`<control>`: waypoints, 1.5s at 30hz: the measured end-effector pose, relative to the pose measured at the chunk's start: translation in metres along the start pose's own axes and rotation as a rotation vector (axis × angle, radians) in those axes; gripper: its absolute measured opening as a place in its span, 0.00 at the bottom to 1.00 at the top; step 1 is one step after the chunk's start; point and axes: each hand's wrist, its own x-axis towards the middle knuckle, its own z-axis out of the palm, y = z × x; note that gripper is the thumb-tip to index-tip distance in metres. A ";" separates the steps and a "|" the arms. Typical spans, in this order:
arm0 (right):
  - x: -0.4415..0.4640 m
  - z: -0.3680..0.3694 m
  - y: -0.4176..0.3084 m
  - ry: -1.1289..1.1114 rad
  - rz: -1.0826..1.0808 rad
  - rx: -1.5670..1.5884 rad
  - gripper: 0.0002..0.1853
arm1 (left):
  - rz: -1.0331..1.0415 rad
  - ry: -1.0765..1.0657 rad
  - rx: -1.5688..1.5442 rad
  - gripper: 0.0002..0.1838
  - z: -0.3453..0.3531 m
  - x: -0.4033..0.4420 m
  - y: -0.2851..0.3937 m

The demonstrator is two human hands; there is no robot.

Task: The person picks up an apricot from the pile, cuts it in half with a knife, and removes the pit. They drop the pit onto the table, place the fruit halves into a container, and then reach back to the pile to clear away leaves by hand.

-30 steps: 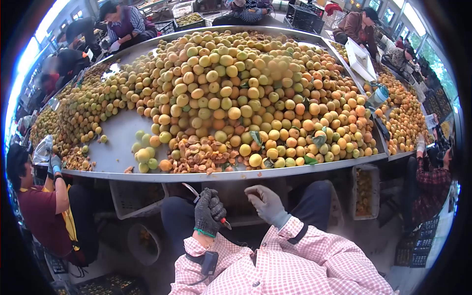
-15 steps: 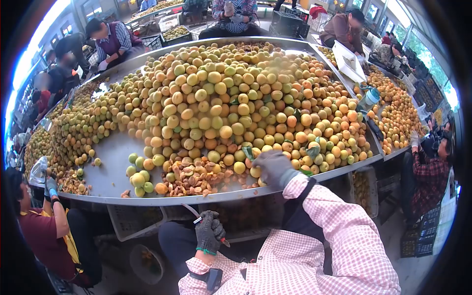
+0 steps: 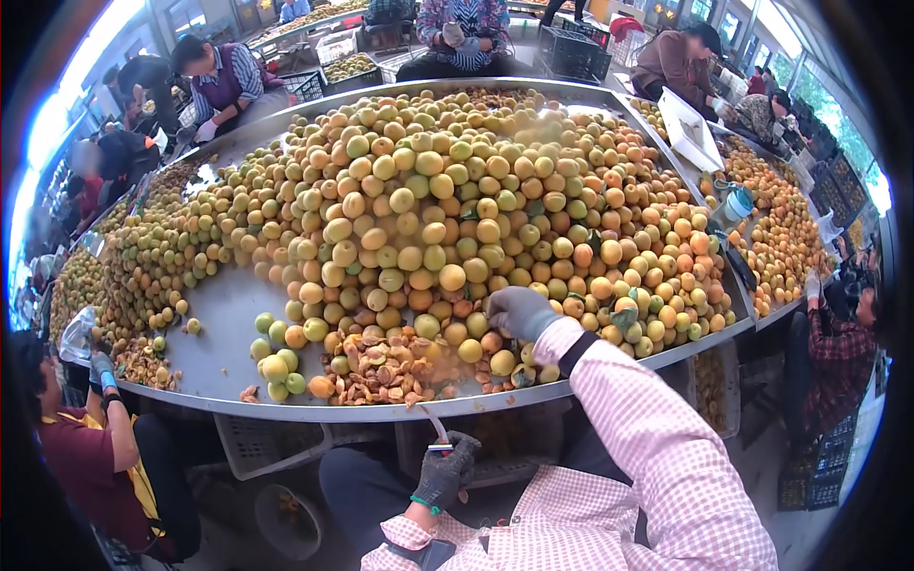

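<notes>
My left hand (image 3: 445, 473), in a dark grey glove with a green cuff, is closed around a knife (image 3: 436, 427) just below the table's front edge. The thin blade points up toward the rim. At the front of a large heap of apricots (image 3: 409, 205), my right hand (image 3: 522, 312), also gloved, has its fingers curled down against the fruit. What lies under those fingers is hidden. Left of it on the metal table (image 3: 224, 319) sits a pile of split apricot pieces (image 3: 381, 366), with several greenish apricots (image 3: 276, 365) beside it.
The raised table rim (image 3: 324, 413) runs in front of my lap. Crates (image 3: 271, 445) and a bucket (image 3: 288, 521) stand below. A blue-capped bottle (image 3: 731, 207) and a white tray (image 3: 689, 130) are at right. Several people sit around, one close at left (image 3: 90, 457).
My right hand has moved up and left into the heap's front edge. My left hand, still holding the knife, has shifted right and the blade is more upright. The view has tilted slightly.
</notes>
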 end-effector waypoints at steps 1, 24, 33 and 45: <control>0.006 -0.009 0.013 -0.025 0.025 0.209 0.12 | -0.006 0.002 0.019 0.05 -0.001 0.001 -0.002; -0.101 -0.033 0.007 -0.164 -0.087 0.002 0.08 | 0.005 -0.048 0.277 0.05 0.008 0.012 -0.021; -0.102 -0.042 0.029 -0.044 -0.050 0.254 0.07 | -0.078 -0.053 0.373 0.08 0.008 0.008 -0.030; -0.090 0.002 -0.031 -0.118 0.003 -0.018 0.17 | -0.054 0.003 0.516 0.10 0.007 0.015 -0.041</control>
